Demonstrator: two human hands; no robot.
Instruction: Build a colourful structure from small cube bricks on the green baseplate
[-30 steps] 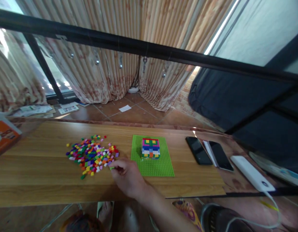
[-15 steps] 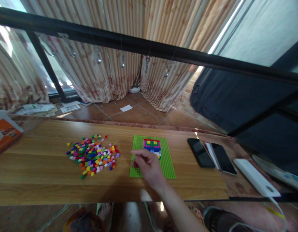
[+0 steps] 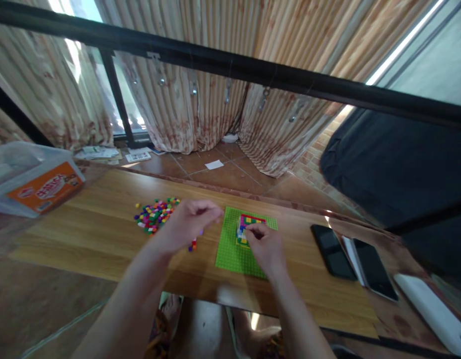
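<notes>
A green studded baseplate (image 3: 230,252) lies on the wooden table, bearing a block of small coloured bricks (image 3: 248,220) in rows of red, yellow, pink and blue. Over its near right side is my right hand (image 3: 266,247), thumb and forefinger pinched at the bricks; whatever is between the fingertips is too small to make out. My left hand (image 3: 193,222) hovers between the loose brick pile (image 3: 153,215) and the plate's left edge. Its fingers are pressed together, their contents hidden, and it covers part of the pile.
To the right lie a black phone (image 3: 333,252), a second phone (image 3: 374,269) and a white power strip (image 3: 434,311). At the far left stands a clear plastic tub (image 3: 32,182) with an orange label. A dark metal bar (image 3: 230,67) crosses beyond the table, before curtains.
My left hand has come into view beside the pile. My right hand has moved right, from the plate's left part onto the brick block. The camera view has swung left.
</notes>
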